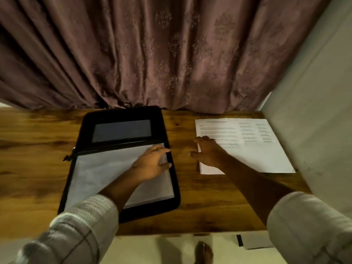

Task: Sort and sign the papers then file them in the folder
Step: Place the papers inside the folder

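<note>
At the bottom edge of the frame, a bare foot [203, 252] stood on the pale floor [144, 250], with a light sleeve at each lower corner. Up from there, on the wooden surface [34, 159], a black zip folder [176, 195] lay open at centre left, with its lid flat toward the back. White sheets [99, 172] lay in its near half. The left hand [152, 162] rested palm down on those sheets with fingers fairly straight, the tips at the folder's right rim, gripping nothing. Right of centre, the right hand [206, 152] was spread open, fingers loosely bent, touching the left edge of a stack of printed papers [247, 147]. That stack lay flat near the pale wall [314, 111] at the right side, apart from the folder. Across the top hung a mauve patterned curtain [152, 54].
</note>
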